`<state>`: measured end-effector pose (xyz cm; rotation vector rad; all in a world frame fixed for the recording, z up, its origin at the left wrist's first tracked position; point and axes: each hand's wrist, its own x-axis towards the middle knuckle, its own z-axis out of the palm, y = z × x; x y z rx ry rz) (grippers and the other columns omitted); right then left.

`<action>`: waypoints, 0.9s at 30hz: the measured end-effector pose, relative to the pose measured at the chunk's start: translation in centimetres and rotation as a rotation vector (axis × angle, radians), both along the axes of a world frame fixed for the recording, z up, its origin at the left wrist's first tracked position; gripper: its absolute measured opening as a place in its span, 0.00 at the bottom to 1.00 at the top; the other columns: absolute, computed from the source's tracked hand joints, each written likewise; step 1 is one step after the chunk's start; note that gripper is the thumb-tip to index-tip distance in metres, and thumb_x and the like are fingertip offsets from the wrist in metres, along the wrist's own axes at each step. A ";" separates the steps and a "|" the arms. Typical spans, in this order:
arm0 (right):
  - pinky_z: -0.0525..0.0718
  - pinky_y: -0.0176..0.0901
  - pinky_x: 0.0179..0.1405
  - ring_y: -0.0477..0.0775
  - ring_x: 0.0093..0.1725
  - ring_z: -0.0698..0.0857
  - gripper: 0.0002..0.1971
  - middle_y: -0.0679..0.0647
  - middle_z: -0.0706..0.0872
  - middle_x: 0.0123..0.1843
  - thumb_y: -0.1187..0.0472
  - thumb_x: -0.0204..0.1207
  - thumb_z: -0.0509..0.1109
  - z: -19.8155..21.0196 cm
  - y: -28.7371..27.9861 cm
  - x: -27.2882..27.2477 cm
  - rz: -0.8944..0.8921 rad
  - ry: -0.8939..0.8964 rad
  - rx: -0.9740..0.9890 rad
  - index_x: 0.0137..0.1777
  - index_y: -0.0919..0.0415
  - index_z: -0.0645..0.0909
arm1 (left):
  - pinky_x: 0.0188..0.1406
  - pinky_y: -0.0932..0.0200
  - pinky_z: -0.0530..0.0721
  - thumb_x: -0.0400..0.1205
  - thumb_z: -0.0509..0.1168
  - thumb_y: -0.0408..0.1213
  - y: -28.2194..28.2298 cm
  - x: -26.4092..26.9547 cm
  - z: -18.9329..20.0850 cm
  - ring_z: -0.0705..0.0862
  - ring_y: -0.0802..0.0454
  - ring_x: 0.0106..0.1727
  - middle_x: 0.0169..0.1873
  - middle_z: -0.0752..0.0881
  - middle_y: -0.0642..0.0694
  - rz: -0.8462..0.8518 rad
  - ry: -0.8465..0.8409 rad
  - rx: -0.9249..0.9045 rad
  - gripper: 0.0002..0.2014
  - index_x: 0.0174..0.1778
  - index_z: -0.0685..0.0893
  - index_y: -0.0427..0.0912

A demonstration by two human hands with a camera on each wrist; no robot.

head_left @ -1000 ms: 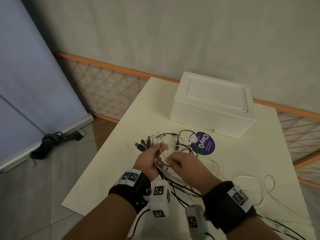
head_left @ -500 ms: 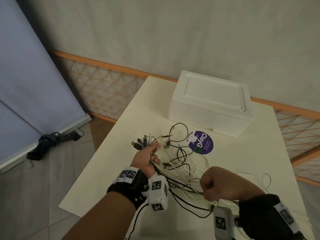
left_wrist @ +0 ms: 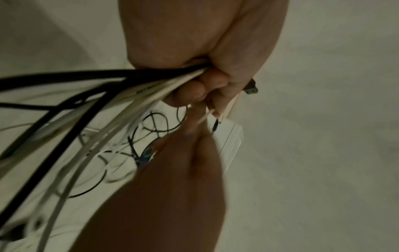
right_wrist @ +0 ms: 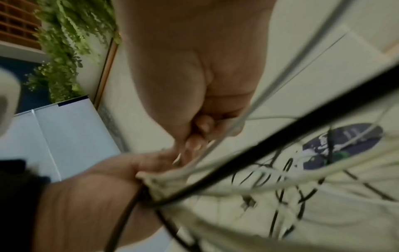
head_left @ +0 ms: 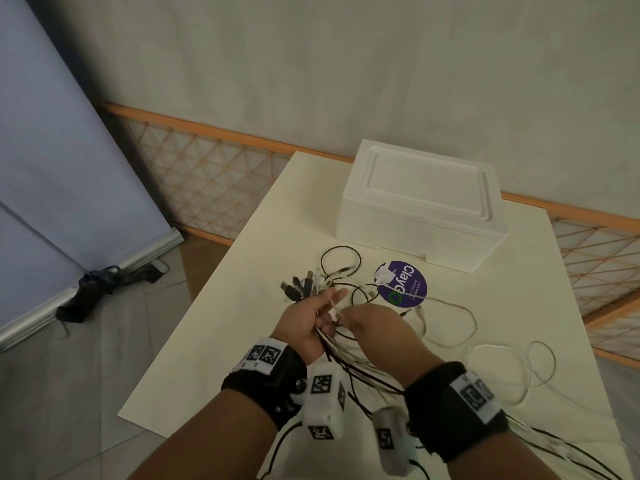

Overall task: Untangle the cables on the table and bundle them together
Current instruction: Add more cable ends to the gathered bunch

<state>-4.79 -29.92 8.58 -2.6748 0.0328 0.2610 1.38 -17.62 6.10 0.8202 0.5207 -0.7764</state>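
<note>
1. Low in the centre of the head view, a bunch of black and white cables is gripped in the left hand, fingers curled tight around it.
2. Dark and pale plug ends are fanned out past the left hand's knuckles, towards upper left.
3. Just right of it, the right hand is seen meeting the left, fingertips pressed together on a thin white strand; the pinch is blurred in the right wrist view.
4. From the left wrist view, the bunch is shown clamped under the curled fingers, strands trailing to the left edge.
5. Loose black and white loops are left lying on the cream table, right of centre.
6. A round purple sticker is crossed by one strand.
7. A white foam box with a lid is seen in the upper middle, behind the sticker, apart from the hands.
8. Black wristbands with white coded markers are worn on both forearms.
</note>
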 end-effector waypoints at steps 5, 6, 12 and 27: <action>0.76 0.36 0.60 0.46 0.59 0.83 0.12 0.46 0.87 0.58 0.53 0.81 0.64 0.2 -5.0 -2.6 0.151 0.318 -0.163 0.58 0.48 0.87 | 0.11 0.71 0.65 0.87 0.58 0.33 1.7 1.6 -0.5 0.63 0.62 0.11 0.47 0.89 0.43 0.109 0.001 0.015 0.09 0.42 0.80 0.37; 0.75 0.34 0.60 0.45 0.59 0.82 0.11 0.45 0.87 0.58 0.52 0.80 0.65 0.3 -5.7 -3.0 0.139 0.345 -0.153 0.58 0.48 0.87 | 0.11 0.71 0.65 0.87 0.58 0.33 1.7 1.7 -0.6 0.63 0.62 0.11 0.44 0.90 0.43 0.100 -0.004 0.030 0.10 0.42 0.80 0.37; 0.76 0.36 0.58 0.44 0.57 0.82 0.13 0.44 0.87 0.56 0.48 0.81 0.63 0.4 -7.4 -3.1 0.095 0.302 -0.222 0.57 0.48 0.86 | 0.11 0.70 0.66 0.86 0.60 0.34 0.8 1.8 -0.8 0.63 0.61 0.12 0.38 0.84 0.49 0.060 -0.062 0.075 0.11 0.40 0.84 0.39; 0.79 0.30 0.41 0.38 0.32 0.81 0.20 0.46 0.88 0.34 0.63 0.77 0.71 1.8 -8.8 -4.8 -0.159 0.091 0.386 0.36 0.31 0.87 | 0.12 0.71 0.68 0.85 0.60 0.50 1.8 1.8 -0.3 0.60 0.60 0.10 0.45 0.91 0.36 0.050 0.061 0.034 0.17 0.51 0.82 0.38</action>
